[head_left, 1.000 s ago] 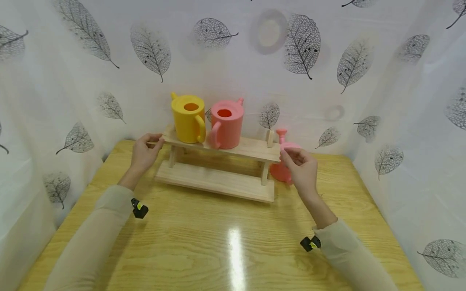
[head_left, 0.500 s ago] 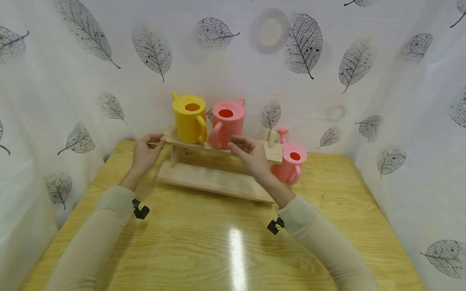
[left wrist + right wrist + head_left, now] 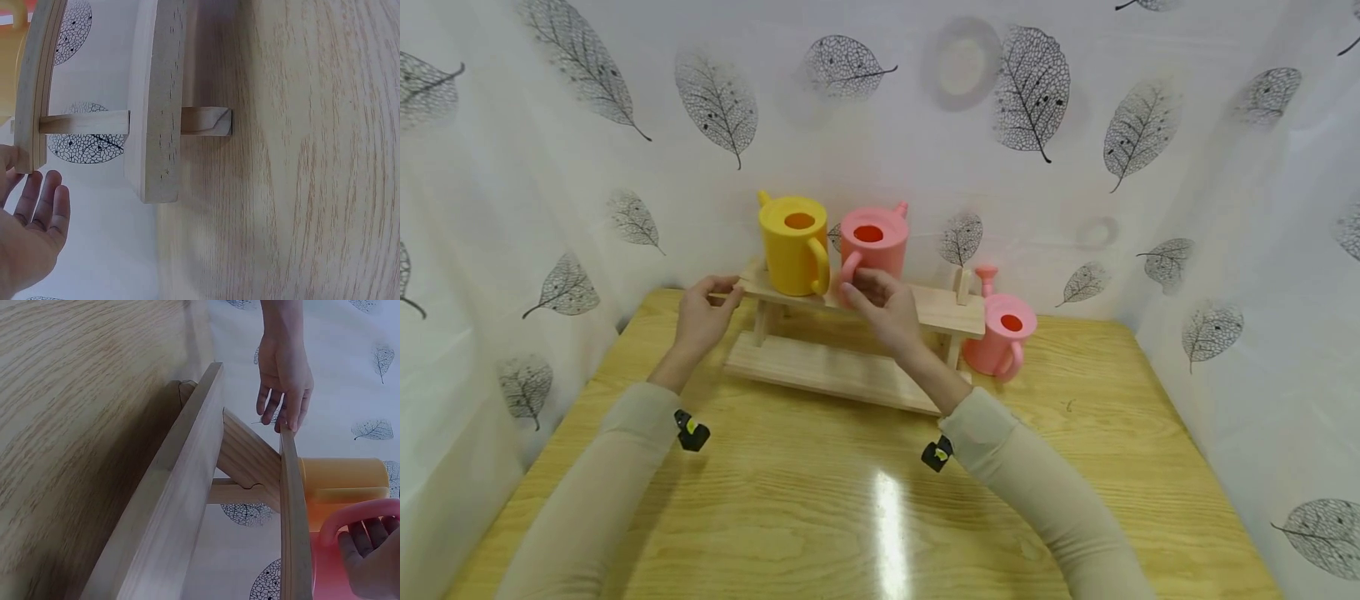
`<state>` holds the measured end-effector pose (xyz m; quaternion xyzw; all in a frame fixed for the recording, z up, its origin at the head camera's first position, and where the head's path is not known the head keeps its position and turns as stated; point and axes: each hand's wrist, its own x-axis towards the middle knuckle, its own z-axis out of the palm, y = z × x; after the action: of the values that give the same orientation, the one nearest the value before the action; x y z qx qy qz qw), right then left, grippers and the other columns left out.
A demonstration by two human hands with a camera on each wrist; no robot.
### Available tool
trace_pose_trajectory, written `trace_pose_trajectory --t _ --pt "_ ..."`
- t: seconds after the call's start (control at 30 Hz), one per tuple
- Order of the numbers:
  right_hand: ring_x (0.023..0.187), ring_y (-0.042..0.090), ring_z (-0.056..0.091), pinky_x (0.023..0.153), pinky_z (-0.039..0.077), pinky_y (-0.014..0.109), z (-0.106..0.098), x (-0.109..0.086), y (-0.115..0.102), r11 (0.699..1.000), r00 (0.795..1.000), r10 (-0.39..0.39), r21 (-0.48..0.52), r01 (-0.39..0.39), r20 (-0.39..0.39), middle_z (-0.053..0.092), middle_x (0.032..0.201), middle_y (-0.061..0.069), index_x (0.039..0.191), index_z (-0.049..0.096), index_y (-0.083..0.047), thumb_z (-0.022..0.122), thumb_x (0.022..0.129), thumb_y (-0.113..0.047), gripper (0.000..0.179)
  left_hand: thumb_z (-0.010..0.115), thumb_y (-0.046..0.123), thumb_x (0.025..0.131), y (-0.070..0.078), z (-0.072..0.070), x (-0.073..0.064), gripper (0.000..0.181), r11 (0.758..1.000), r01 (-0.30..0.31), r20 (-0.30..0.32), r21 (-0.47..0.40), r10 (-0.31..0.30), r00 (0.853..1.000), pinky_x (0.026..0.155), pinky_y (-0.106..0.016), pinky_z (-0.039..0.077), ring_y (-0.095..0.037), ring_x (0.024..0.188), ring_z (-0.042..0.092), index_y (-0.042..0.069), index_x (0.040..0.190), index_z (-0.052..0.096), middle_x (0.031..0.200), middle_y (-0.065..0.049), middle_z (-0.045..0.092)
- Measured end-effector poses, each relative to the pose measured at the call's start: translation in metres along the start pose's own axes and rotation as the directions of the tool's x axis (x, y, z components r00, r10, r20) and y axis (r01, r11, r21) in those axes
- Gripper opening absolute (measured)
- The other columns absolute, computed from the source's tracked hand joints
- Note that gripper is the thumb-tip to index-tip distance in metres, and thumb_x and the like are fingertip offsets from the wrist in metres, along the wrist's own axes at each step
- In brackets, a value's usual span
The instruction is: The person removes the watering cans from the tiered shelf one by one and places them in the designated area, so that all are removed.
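A two-tier wooden shelf (image 3: 820, 367) stands on the table. My left hand (image 3: 703, 321) pinches the left end of its upper board (image 3: 31, 119), with the other fingers loosely spread below in the left wrist view. On that board are a yellow watering can (image 3: 792, 250) and, to its right, a pink watering can (image 3: 891, 242). My right hand (image 3: 887, 308) is at the pink can's handle (image 3: 356, 512), its fingers curled inside the loop in the right wrist view. The hand hides the can's lower part in the head view.
A second pink watering can (image 3: 1000, 333) stands on the table (image 3: 790, 500) beside the shelf's right end. A small wooden peg (image 3: 962, 286) rises from the upper board's right part. A leaf-print curtain (image 3: 910, 150) hangs behind and at both sides.
My right hand has moved left from the shelf's right end to the pink can's handle, uncovering the second pink can. The left hand stays at the shelf's left end.
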<state>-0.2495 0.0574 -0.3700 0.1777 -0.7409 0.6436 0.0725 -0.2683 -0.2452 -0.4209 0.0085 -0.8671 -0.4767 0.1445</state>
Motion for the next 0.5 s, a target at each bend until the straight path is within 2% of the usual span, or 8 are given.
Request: trace_pose_trajectory --t 0.1,0.33,0.5 --pt "0.115 0.032 0.071 0.100 0.058 0.031 -0.001 0.000 -0.001 1.000 1.000 -0.002 -0.009 0.002 0.001 0.073 0.127 0.025 0.129 0.069 0.004 0.072 0.101 -0.013 0.033 0.060 0.028 0.108 0.001 0.000 0.000 0.040 1.000 0.001 0.006 0.004 -0.001 1.000 0.068 -0.005 0.045 0.008 0.082 0.053 0.000 0.136 0.066 0.126 -0.025 0.069" --pt "0.095 0.005 0.066 0.084 0.053 0.017 -0.008 -0.003 -0.002 1.000 0.999 0.021 0.006 -0.021 -0.029 0.074 0.117 0.026 0.122 0.072 0.005 0.072 0.101 -0.012 0.028 0.061 0.028 0.108 0.003 -0.001 -0.001 0.040 1.000 -0.006 -0.002 0.006 0.006 1.000 0.068 -0.005 0.044 0.006 0.083 0.053 -0.001 0.135 0.066 0.125 -0.026 0.069" --pt "0.089 0.003 0.067 0.078 0.058 0.018 -0.017 -0.006 -0.009 0.994 0.994 0.096 0.061 -0.092 -0.057 0.076 0.112 0.024 0.119 0.073 0.006 0.072 0.101 -0.015 0.028 0.061 0.027 0.108 0.003 0.000 -0.001 0.040 1.000 -0.005 -0.007 -0.003 0.005 1.000 0.068 -0.005 0.045 0.005 0.083 0.053 -0.002 0.135 0.066 0.125 -0.027 0.069"
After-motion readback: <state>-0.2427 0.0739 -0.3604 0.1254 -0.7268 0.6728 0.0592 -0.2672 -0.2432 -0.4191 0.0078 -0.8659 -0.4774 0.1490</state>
